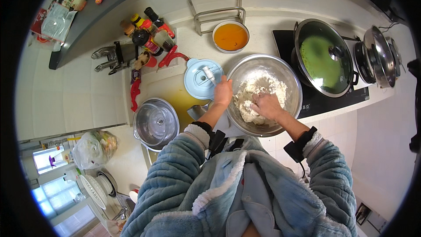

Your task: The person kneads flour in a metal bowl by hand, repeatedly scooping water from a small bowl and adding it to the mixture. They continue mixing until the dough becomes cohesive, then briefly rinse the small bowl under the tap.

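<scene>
A wide stainless-steel mixing bowl (pixel 291 75) stands before me on the counter. Inside it lies shaggy, floury dough (pixel 245 103), with loose flour along its edges. My left hand (pixel 223 91) grips the bowl's left rim. My right hand (pixel 268 105) is down in the bowl, its curled fingers pressed into the dough and partly hidden by it. Close beside my left hand is a round light-blue plastic lid (pixel 194 75) with a white pull handle (pixel 209 74). A metal blade (pixel 196 112) shows partly under my left forearm.
Right of the bowl, a glass-lidded pot (pixel 350 89) with green contents sits on a black cooktop (pixel 286 44). Behind stands a bowl of orange liquid (pixel 231 36) beside a metal rack (pixel 217 13). Leftward are sauce bottles (pixel 144 41), red chillies (pixel 171 57) and a clear container (pixel 158 121) within a metal basin.
</scene>
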Demonstrator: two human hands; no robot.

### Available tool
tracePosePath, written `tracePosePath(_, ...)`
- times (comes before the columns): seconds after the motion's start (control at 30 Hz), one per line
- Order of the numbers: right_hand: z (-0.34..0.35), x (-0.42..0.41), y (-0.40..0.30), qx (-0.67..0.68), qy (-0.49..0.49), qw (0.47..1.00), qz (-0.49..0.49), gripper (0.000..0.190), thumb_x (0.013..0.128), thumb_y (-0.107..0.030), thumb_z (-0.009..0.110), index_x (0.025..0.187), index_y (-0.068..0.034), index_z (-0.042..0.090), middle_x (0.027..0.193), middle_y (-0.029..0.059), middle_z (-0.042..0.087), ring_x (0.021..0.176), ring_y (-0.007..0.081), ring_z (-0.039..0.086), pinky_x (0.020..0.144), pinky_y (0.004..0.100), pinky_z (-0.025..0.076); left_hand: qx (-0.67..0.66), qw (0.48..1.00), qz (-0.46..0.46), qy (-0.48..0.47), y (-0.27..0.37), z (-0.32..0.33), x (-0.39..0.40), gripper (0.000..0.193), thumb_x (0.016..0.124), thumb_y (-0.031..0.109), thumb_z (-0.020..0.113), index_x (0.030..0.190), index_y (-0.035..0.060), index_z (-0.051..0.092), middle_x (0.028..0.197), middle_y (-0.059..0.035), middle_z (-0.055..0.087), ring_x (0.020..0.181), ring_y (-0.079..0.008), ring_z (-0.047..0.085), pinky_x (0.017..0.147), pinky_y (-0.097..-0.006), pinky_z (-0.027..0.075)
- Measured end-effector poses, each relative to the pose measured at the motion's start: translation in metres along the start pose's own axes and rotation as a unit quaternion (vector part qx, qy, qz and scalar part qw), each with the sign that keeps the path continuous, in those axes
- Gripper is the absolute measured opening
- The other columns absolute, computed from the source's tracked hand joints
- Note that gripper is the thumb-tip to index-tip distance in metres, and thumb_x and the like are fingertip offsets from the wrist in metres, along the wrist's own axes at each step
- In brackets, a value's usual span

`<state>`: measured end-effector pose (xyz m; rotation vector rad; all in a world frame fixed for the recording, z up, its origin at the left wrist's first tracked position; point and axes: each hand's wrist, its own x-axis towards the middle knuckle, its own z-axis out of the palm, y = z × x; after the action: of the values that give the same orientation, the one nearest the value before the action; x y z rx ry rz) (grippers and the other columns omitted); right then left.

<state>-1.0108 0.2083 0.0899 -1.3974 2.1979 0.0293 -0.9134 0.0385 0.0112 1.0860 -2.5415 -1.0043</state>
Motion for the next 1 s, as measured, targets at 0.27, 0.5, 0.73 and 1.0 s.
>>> tracePosePath(0.27,0.023,-0.025,0.011,-0.108,0.005,0.994,-0.021,0.047,0.077,-0.043,0.063,0.119,-0.025,0.050,0.106,0.0124,0.057,0.115,0.0391,0.044,0.076,0.0488,0.047,-0.007,0.999,0.021,-0.024,-0.002,0.002,0.006,0.024,0.092,0.022,0.048,0.094,-0.0015,0.043,0.070,-0.0282,0.057,0.068,-0.0471,0.056,0.059,-0.0528,0.044)
tracePosePath(0.5,0.044,0.001,0.035,-0.126,-0.024,0.990,-0.064,0.045,0.079,-0.039,0.061,0.122,-0.030,0.052,0.102,0.0106,0.058,0.113,0.0358,0.045,0.068,0.0428,0.046,-0.014,0.998,0.054,-0.005,-0.003,0.001,0.004,0.021,0.091,0.019,0.050,0.094,-0.0011,0.042,0.065,-0.0268,0.056,0.062,-0.0456,0.055,0.054,-0.0506,0.043)
tracePosePath(0.73,0.039,0.058,0.041,-0.146,0.054,0.982,-0.109,0.047,0.072,-0.033,0.065,0.118,-0.030,0.058,0.095,0.0075,0.060,0.113,0.0337,0.046,0.064,0.0429,0.046,-0.025,0.999,0.048,-0.005,-0.005,0.004,0.006,0.020,0.091,0.019,0.050,0.093,0.0001,0.043,0.064,-0.0246,0.055,0.061,-0.0441,0.055,0.053,-0.0497,0.043)
tracePosePath(1.0,0.023,0.070,0.027,-0.094,0.012,0.995,-0.045,0.055,0.078,-0.028,0.062,0.130,-0.018,0.045,0.108,0.0120,0.057,0.115,0.0328,0.044,0.079,0.0486,0.042,-0.030,0.998,0.047,-0.003,-0.003,0.001,0.004,0.022,0.092,0.021,0.048,0.093,0.0000,0.043,0.067,-0.0262,0.056,0.065,-0.0466,0.054,0.056,-0.0518,0.043)
